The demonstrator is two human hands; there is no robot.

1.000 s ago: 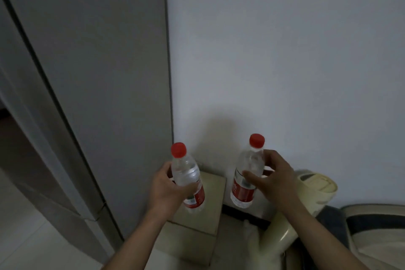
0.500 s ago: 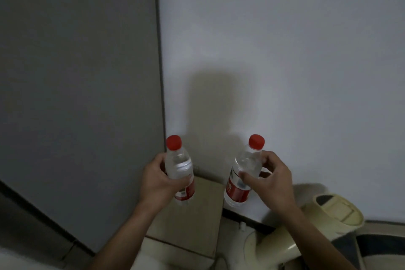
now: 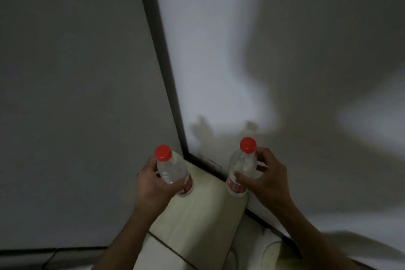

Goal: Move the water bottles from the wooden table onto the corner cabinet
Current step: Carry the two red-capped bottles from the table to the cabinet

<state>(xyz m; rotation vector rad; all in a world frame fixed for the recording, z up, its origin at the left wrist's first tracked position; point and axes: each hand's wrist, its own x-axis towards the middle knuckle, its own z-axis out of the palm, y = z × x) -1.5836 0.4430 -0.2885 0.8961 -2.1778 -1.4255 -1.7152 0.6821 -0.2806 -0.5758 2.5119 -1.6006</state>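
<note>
Both hands grip 2 bottles over the cabinet (image 3: 197,221): left hand (image 3: 153,184) holds the left bottle (image 3: 173,171), right hand (image 3: 267,180) the right bottle (image 3: 242,166), both near upright, red caps up.

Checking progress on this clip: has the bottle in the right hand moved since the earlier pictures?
Yes. The bottle in the right hand has come down toward the cabinet top; its base now sits at the top's right edge, by the wall.

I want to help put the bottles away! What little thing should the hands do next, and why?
Probably lower both bottles straight down and let go. The left hand grips the left bottle and the right hand grips the right bottle over the pale cabinet top in the corner; whether they touch it, I cannot tell.
</note>
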